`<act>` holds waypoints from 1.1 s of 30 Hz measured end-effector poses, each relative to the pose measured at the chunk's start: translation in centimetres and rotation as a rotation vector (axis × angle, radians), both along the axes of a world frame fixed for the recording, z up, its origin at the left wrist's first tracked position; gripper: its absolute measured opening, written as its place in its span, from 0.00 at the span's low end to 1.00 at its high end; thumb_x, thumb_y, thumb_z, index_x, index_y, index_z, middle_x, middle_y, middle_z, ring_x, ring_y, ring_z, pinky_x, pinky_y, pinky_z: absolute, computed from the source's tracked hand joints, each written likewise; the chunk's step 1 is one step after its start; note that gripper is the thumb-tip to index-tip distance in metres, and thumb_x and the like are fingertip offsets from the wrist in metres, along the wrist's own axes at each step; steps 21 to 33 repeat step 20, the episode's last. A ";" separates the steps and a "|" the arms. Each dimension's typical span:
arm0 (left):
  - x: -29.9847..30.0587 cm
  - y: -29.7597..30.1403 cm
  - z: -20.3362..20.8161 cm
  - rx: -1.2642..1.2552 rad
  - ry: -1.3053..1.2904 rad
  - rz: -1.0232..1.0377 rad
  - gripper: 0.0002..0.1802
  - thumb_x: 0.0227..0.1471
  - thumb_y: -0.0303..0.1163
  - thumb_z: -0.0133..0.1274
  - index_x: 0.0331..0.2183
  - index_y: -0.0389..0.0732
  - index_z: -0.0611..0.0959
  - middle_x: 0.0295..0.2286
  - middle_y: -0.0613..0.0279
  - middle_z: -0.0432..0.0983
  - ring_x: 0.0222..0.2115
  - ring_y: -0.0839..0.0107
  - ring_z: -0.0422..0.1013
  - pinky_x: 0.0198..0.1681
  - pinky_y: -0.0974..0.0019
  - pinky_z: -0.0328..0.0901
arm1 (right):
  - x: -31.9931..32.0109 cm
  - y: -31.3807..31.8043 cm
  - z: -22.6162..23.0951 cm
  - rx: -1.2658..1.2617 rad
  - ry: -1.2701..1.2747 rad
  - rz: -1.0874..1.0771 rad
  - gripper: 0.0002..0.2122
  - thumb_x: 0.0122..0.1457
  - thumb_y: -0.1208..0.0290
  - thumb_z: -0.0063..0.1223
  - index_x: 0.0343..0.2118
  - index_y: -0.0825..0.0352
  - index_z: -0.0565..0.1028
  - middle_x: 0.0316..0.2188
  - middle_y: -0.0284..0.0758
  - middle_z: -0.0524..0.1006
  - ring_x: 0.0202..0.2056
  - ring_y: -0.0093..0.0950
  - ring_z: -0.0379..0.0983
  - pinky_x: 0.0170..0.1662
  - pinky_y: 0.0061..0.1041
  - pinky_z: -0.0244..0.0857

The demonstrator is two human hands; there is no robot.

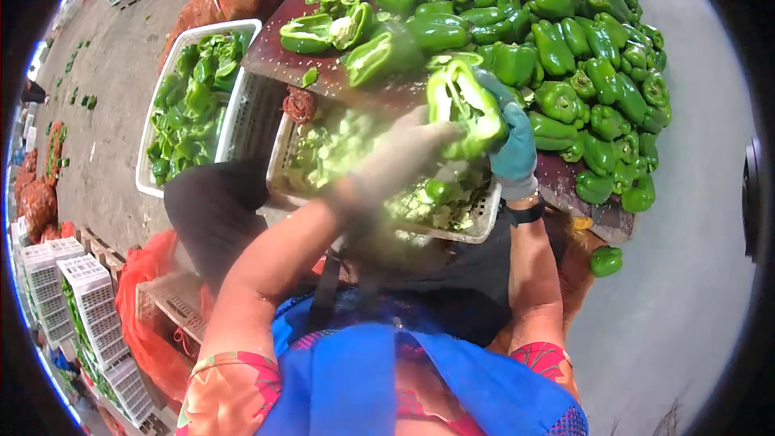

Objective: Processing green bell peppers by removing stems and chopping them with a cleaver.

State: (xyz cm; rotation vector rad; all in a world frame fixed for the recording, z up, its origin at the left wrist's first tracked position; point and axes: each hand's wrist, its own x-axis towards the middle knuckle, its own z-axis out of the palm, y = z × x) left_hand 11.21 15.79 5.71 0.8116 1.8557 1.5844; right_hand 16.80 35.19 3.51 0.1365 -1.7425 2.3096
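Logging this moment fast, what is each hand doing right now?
Left hand: blurred, at the cut green pepper; grip cannot be told.
Right hand: in a blue glove, closed on the pepper.

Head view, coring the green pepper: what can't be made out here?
- Left hand: motion-blurred, so its grip, and any tool in it, is unreadable.
- Right hand: gloved; its fingertips are hidden behind the cut pepper.
- Crate under the hands: its contents are smeared by the blur and partly covered by the forearm.
- Pepper pile: cut off by the top edge.
- White crates: warped near the left rim, contents too small.
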 end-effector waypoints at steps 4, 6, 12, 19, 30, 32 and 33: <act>0.4 1.2 0.4 0.102 -0.394 0.362 0.23 0.51 0.30 0.55 0.49 0.34 0.76 0.37 0.52 0.79 0.31 0.64 0.78 0.29 0.62 0.73 | -0.8 0.8 0.2 0.736 0.039 -0.130 0.28 0.69 0.59 0.37 0.66 0.71 0.56 0.65 0.39 0.62 0.65 0.31 0.58 0.67 0.33 0.51; -0.3 1.0 0.1 -0.022 -0.279 0.349 0.24 0.51 0.32 0.55 0.50 0.34 0.75 0.35 0.50 0.80 0.31 0.64 0.78 0.31 0.61 0.73 | -0.6 0.2 0.1 0.331 -0.114 -0.049 0.28 0.69 0.60 0.40 0.67 0.70 0.55 0.65 0.38 0.62 0.63 0.30 0.60 0.65 0.31 0.55; -1.1 1.3 0.8 -0.585 0.372 0.323 0.19 0.55 0.41 0.55 0.41 0.34 0.78 0.30 0.48 0.81 0.34 0.57 0.79 0.41 0.58 0.71 | -0.6 -0.6 -1.1 0.073 -0.351 -0.096 0.29 0.64 0.69 0.48 0.66 0.71 0.57 0.57 0.34 0.68 0.54 0.23 0.66 0.58 0.24 0.60; -3.3 1.4 -2.5 -0.947 1.069 0.225 0.08 0.47 0.33 0.57 0.33 0.46 0.79 0.25 0.64 0.82 0.21 0.62 0.79 0.19 0.55 0.71 | -0.6 -2.3 -3.4 0.185 -0.263 -0.230 0.27 0.64 0.68 0.47 0.65 0.71 0.59 0.55 0.34 0.70 0.51 0.22 0.66 0.54 0.23 0.63; -4.3 1.0 -3.3 -0.867 1.132 0.134 0.14 0.51 0.44 0.55 0.33 0.44 0.79 0.25 0.61 0.80 0.22 0.58 0.79 0.20 0.55 0.71 | -0.5 -2.5 -3.4 0.180 -0.264 -0.224 0.27 0.64 0.68 0.47 0.65 0.71 0.59 0.55 0.34 0.70 0.51 0.22 0.66 0.54 0.23 0.63; -4.3 1.0 -3.3 -0.867 1.132 0.134 0.14 0.51 0.44 0.55 0.33 0.44 0.79 0.25 0.61 0.80 0.22 0.58 0.79 0.20 0.55 0.71 | -0.5 -2.5 -3.4 0.180 -0.264 -0.224 0.27 0.64 0.68 0.47 0.65 0.71 0.59 0.55 0.34 0.70 0.51 0.22 0.66 0.54 0.23 0.63; -4.3 1.0 -3.3 -0.867 1.132 0.134 0.14 0.51 0.44 0.55 0.33 0.44 0.79 0.25 0.61 0.80 0.22 0.58 0.79 0.20 0.55 0.71 | -0.5 -2.5 -3.4 0.180 -0.264 -0.224 0.27 0.64 0.68 0.47 0.65 0.71 0.59 0.55 0.34 0.70 0.51 0.22 0.66 0.54 0.23 0.63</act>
